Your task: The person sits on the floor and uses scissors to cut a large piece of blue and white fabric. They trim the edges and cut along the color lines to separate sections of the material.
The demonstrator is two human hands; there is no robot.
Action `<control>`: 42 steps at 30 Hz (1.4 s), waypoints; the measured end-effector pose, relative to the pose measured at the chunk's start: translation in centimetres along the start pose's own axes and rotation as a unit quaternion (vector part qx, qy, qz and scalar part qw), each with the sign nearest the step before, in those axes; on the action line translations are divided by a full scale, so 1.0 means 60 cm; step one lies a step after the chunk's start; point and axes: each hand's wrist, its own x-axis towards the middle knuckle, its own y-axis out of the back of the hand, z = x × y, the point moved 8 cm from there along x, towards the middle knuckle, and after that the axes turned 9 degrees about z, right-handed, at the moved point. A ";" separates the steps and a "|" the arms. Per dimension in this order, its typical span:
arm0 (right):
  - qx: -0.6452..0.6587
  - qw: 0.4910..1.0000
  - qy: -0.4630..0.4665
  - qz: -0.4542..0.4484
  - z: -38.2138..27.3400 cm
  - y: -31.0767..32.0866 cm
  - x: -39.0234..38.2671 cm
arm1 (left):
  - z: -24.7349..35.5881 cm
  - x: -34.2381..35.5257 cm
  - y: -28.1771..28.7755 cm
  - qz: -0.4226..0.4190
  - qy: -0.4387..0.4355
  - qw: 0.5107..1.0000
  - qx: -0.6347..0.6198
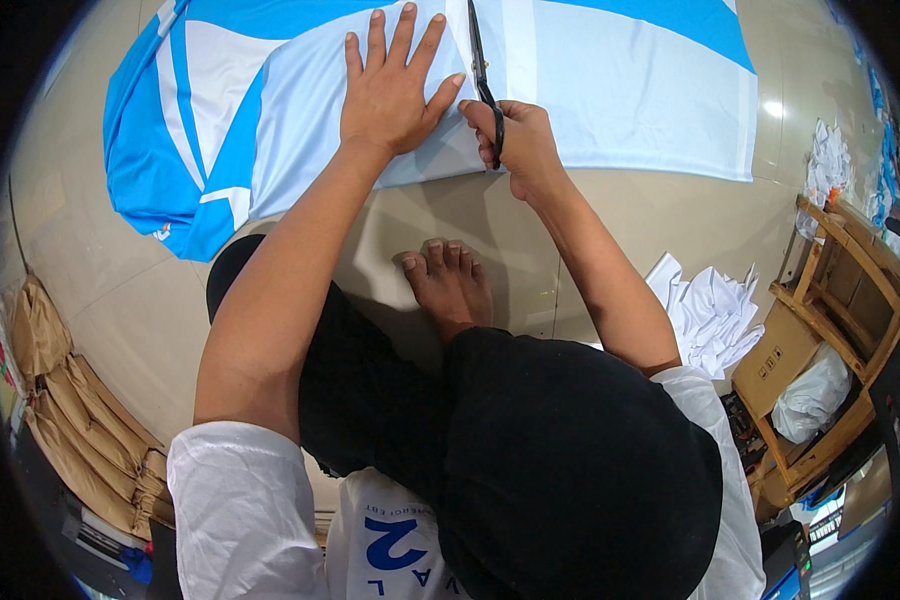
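Note:
A spread of printed fabric (630, 110) in pale blue, white and bright blue lies across the tiled floor at the top of the head view, its left end bunched. My left hand (395, 95) lies flat on the pale blue part, fingers spread. Just to its right, my right hand (515, 140) grips black scissors (478, 55) by the handles. The blades point away from me along a pale strip of the fabric; whether they are parted I cannot tell. My bare foot (447, 290) rests on the floor below the fabric, between my forearms.
White crumpled cloth (705, 315) lies at the right, beside a wooden frame (810, 290) with cardboard (775, 370) and a white plastic bag (810, 400). Another white pile (825, 165) sits farther back. Brown bundled material (80, 410) lines the left edge. My black-clad knees (580, 450) fill the lower middle.

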 end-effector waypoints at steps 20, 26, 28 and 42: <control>-0.177 0.963 0.137 0.150 -0.024 0.156 -0.034 | -0.012 -0.004 -0.015 0.060 -0.032 0.998 -0.020; -0.281 0.783 0.288 0.475 -0.123 0.373 0.000 | -0.188 0.012 0.054 0.107 0.032 0.993 -0.035; -0.296 0.688 0.399 0.529 -0.138 0.453 0.034 | -0.254 0.018 0.062 0.094 0.053 0.994 0.022; -0.379 0.672 0.395 0.498 -0.182 0.603 0.131 | -0.154 -0.100 0.082 -0.111 0.106 0.988 0.007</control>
